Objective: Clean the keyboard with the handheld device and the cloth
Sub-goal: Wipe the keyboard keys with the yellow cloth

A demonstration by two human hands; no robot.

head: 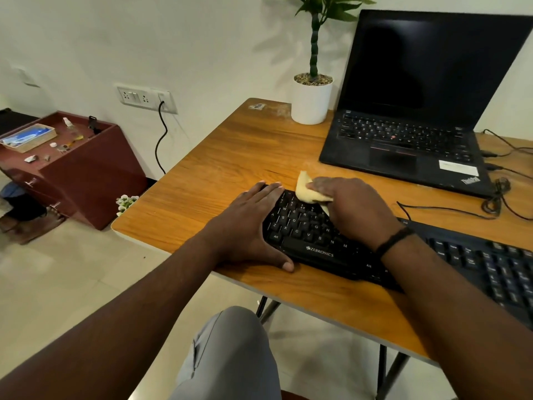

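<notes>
Now our left hand [250, 226] lies flat, fingers straight, bracing the keyboard [314, 235] on the table [219, 174]; our right hand [354, 209] grips the cloth [307, 189] against the keys.

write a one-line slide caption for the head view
Right hand wipes a black keyboard with a yellow cloth while the left hand steadies its end, beside an open laptop.

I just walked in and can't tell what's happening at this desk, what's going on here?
A person seated at a wooden table is cleaning a black keyboard. The right hand presses a yellow cloth onto the upper key rows near the keyboard's left end. The left hand lies flat over that left end, thumb along the front edge, steadying it. An open laptop with a dark screen and a potted plant stand behind. No handheld device is in view.
</notes>
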